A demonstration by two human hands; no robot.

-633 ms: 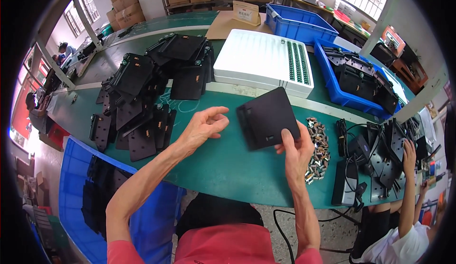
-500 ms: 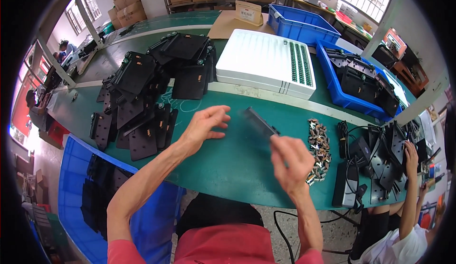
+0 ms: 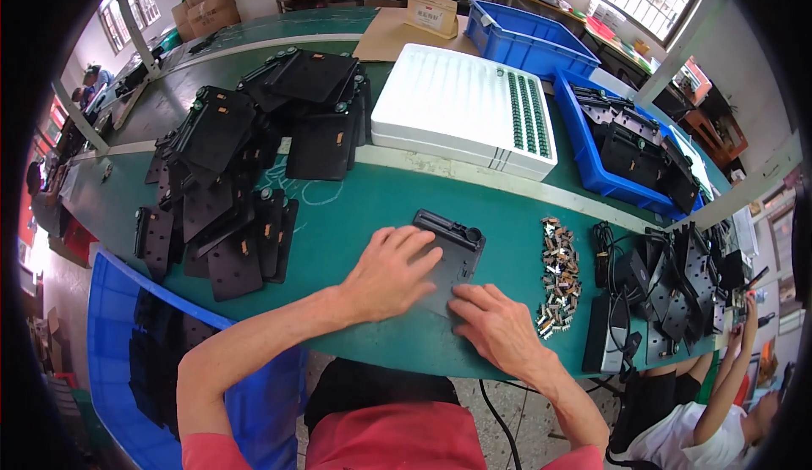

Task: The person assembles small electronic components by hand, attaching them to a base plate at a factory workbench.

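Observation:
A flat black plate (image 3: 454,254) with a raised bar along its far edge rests on the green table in front of me. Across its left side lies my left hand (image 3: 387,274), fingers stretched and spread. My right hand (image 3: 501,325) is at the plate's near right corner, its fingers bent and closed on the edge. The near part of the plate is blurred and partly hidden by the hands. To the right of my right hand lies a pile of small metal parts (image 3: 559,280).
Stacked black plates (image 3: 222,199) stand on the left, above a blue bin (image 3: 199,309). A white foam tray (image 3: 448,102) with green parts sits behind, beside a blue crate (image 3: 584,153). Cables and a power adapter (image 3: 605,335) lie right, near another person's hand (image 3: 749,314).
The black plate has gone from being held tilted in my right hand to lying on the table. Both hands have come together at it. The other person's hand has moved away from the plates at right.

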